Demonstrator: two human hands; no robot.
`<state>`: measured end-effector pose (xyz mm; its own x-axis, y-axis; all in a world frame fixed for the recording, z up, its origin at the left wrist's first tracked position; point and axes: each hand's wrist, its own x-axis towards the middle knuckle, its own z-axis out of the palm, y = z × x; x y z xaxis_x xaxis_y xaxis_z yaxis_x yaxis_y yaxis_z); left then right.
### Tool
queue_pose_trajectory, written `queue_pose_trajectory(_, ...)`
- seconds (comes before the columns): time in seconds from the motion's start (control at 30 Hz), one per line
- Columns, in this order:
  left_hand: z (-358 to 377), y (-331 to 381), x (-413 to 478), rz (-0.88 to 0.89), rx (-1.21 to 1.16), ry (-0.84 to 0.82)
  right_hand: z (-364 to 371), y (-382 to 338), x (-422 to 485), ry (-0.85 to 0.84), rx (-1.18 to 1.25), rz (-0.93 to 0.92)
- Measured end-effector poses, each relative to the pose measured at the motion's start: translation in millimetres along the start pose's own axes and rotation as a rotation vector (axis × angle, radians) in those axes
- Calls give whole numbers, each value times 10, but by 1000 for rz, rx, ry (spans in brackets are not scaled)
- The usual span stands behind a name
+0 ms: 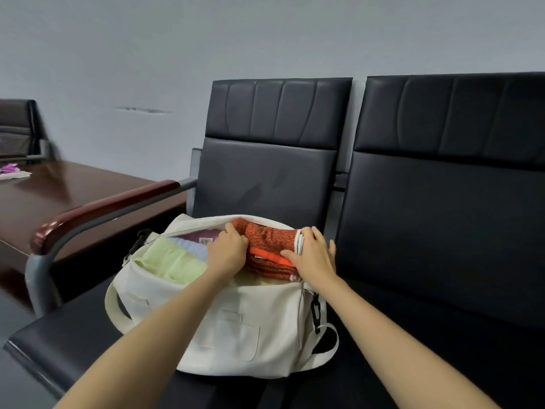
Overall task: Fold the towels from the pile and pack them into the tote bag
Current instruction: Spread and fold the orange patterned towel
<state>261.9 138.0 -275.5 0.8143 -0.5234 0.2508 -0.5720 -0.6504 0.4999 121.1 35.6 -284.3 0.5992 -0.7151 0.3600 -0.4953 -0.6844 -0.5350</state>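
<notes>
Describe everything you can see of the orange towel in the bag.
The orange towel is folded into a thick bundle, its cloth mottled orange-red and coarse-looking, with one plain bright orange band across it. It lies at the right end of the open cream tote bag, partly above the rim, on pale cloth. The left hand curls its fingers round the towel's left edge; the right hand presses its thumb on the band, fingers spread over the right end.
</notes>
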Motion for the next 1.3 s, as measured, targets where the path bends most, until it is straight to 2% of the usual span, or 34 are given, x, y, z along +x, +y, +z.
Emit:
queue_pose_trajectory(0.07,20,21,-21,-7,-23,19,47,-96,-16,68,-121,-19)
queue_pose_trajectory(0.13,-6,17,-28,27,91,41,96,-122,-41,97,-237,-47)
queue_pose_trajectory(0.23,-47,-81,-36,245,173,91,116,-53,-43,115,-354,-95)
queue_pose_trajectory(0.3,-59,-150,-74,425,156,12,80,3,-32,105,-389,-89)
queue_pose_trajectory(0.37,-67,-188,-130,483,222,-99,41,35,-4,76,-435,-81)
queue_pose_trajectory(0.43,-74,-205,-128,487,404,-189,41,54,5,71,-526,-121)
queue_pose_trajectory(0.5,-71,-222,-79,440,521,-311,80,103,-45,137,-616,-222)
queue_pose_trajectory(0.57,-29,-202,-50,367,542,-405,128,160,-141,212,-668,-313)
queue_pose_trajectory(0.67,114,-146,-96,307,562,-403,227,204,-263,280,-619,-485)
queue_pose_trajectory(0.73,158,-132,-151,304,579,-376,248,237,-286,188,-578,-550)
queue_pose_trajectory(0.8,89,-154,-182,327,595,-385,183,236,-282,37,-609,-506)
queue_pose_trajectory(0.9,-90,-250,-239,481,635,-340,9,286,-203,-209,-577,-464)
queue_pose_trajectory(0.97,-124,-353,-279,599,600,-323,-86,339,-185,-270,-576,-473)
queue_pose_trajectory(1.0,-125,-393,-290,600,586,-360,-111,373,-191,-290,-582,-467)
queue_pose_trajectory(1.2,-40,-179,-108,448,600,-552,-122,388,-148,-397,-572,-305)
queue_pose_trajectory(1.3,-103,-124,-124,431,553,-588,-219,333,-207,-420,-455,-335)
